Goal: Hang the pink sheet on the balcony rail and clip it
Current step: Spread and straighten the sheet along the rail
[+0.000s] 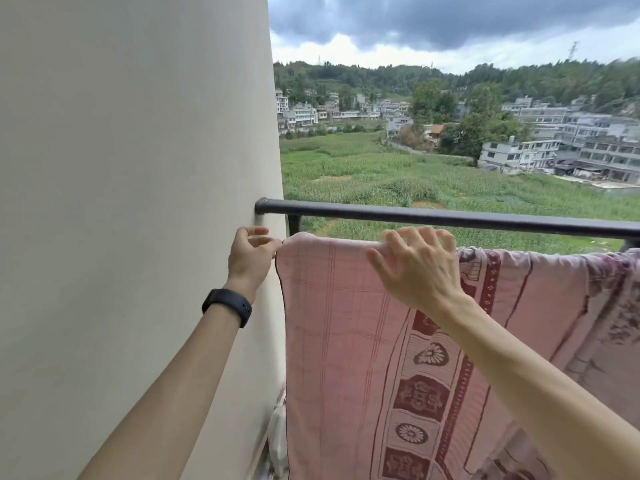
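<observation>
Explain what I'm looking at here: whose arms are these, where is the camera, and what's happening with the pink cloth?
There is no machine here. These are a person's two bare arms, filmed by one wide-angle camera worn on the head, so you see roughly what they see, looking forward and down.

They stand on a balcony beside a pale wall, with fields and houses beyond. A dark rail runs out from the wall. The pink sheet hangs just below that rail; what carries it is hidden under the cloth.

The left hand, with a black wristband on its wrist, pinches the sheet's top corner by the wall. The right hand lies with spread fingers on the sheet's top fold. No clip shows.
</observation>
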{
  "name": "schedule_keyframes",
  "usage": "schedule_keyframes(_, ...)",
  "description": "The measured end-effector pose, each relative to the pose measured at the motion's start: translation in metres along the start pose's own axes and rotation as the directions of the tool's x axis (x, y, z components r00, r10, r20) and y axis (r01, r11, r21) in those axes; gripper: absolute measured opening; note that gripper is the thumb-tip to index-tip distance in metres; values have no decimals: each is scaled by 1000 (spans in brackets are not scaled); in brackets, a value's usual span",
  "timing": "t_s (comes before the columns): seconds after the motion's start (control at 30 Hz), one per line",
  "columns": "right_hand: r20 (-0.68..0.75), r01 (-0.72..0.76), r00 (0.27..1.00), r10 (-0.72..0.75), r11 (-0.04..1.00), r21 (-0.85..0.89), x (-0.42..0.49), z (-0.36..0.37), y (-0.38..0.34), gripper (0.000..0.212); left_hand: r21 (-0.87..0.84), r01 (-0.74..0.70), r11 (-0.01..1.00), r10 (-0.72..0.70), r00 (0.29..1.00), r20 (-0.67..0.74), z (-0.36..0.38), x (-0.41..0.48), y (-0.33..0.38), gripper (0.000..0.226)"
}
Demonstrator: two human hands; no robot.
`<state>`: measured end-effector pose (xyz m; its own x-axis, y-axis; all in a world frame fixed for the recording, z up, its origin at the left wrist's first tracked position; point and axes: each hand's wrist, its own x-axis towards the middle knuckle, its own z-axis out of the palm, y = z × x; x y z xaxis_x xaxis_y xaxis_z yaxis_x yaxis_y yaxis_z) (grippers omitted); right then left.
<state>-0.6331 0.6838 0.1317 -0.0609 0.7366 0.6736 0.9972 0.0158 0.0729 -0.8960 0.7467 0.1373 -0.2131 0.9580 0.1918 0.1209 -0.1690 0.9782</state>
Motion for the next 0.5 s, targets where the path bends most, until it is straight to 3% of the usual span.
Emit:
schedule_keyframes(0.07,-105,-54,993,56,998,27,-9,-7,26,59,322,-240,916,262,965,-25,15,-11,7,21)
schedule_keyframes(0.13,-185,-129,973,135,991,48,-23,-16,56,56,555,-513,655,561,822,98,38,-26,11,22)
schedule_keyframes(0.17,-203,-179,961,185,983,47,-31,-20,73,55,613,-594,521,638,748,182,51,-35,14,24)
schedule_keyframes(0.23,-191,-297,936,297,954,27,-49,-24,109,53,654,-681,329,674,655,343,82,-50,17,30)
schedule_keyframes(0.33,-150,-388,911,384,922,3,-74,-31,156,65,607,-775,177,660,551,511,131,-69,16,34)
schedule_keyframes(0.5,-303,-470,851,428,879,-78,-107,-50,213,44,557,-819,140,673,491,553,202,-105,34,36)
